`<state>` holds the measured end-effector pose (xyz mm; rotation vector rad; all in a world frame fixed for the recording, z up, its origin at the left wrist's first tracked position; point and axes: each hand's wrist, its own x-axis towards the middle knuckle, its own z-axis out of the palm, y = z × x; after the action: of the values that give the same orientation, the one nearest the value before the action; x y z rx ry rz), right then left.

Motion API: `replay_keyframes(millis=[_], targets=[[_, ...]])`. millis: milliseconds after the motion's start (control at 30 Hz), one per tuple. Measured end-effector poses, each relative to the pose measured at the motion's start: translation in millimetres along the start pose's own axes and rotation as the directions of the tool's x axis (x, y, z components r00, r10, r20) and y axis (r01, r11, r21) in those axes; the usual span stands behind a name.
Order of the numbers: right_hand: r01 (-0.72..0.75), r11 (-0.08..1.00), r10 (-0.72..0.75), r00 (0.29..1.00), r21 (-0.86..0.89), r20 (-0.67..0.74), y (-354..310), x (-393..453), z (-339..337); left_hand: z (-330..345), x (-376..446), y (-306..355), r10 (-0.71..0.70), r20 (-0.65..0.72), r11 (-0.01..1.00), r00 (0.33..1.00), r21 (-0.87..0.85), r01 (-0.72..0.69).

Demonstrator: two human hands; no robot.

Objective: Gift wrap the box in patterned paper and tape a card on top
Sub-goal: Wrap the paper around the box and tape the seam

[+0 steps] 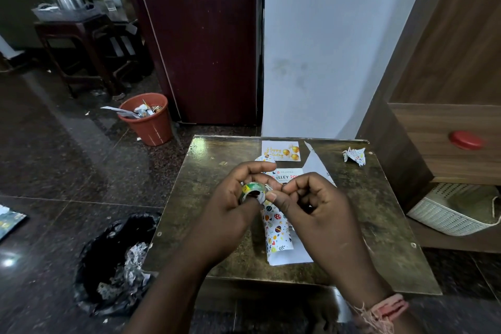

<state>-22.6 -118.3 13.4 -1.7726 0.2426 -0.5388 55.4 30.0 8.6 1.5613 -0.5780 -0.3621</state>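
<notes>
On the counter point(206, 225), near centre: one box point(284, 175), white top with red print showing, lying on a sheet of patterned paper point(276, 228) whose printed side curls up toward the viewer; the hands hide most of the box. Card point(281, 151), white with gold balloons, flat at the far edge just behind the box. Crumpled paper scrap point(354, 156) at the far right corner.

Above the box: left hand point(230, 198), grip curled round a roll of tape point(252, 191) with a green label. Right hand point(311, 203), grip pinching at the tape's edge between thumb and forefinger; a threaded band on its wrist.

Containers, on the floor: orange bin point(148, 119), left of the counter's far end, holding paper scraps and wrappers. Black bag point(108, 266), open beside the counter's near left corner, holding crumpled silvery paper. White woven basket point(450, 211), right, under a wooden cabinet point(444, 127); contents cannot be told.
</notes>
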Motion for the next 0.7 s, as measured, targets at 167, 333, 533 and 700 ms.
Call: replay_keyframes(millis=[167, 333, 533, 700], targets=[[-0.047, 0.998, 0.051, 0.994, 0.041, -0.092, 0.5, -1.1, 5.2, 3.1, -2.3, 0.9, 0.045, 0.01, 0.998, 0.999, 0.05, -0.045], [-0.099, 0.983, 0.11, 0.992, 0.155, -0.066, 3.7, 1.8, 5.4, 4.8, -3.3, 0.3, 0.064, 0.012, 0.994, 0.998, 0.091, -0.065], [-0.145, 0.939, 0.17, 0.984, 0.311, -0.055, 1.9, 4.9, 3.0, 5.4, -3.1, 0.9, 0.043, 0.027, 0.991, 0.999, 0.126, -0.046], [-0.203, 0.886, 0.246, 0.968, 0.417, -0.051, -2.2, 7.1, 0.3, 8.7, -4.7, -1.6, 0.093, 0.023, 0.982, 0.995, 0.165, -0.095]])
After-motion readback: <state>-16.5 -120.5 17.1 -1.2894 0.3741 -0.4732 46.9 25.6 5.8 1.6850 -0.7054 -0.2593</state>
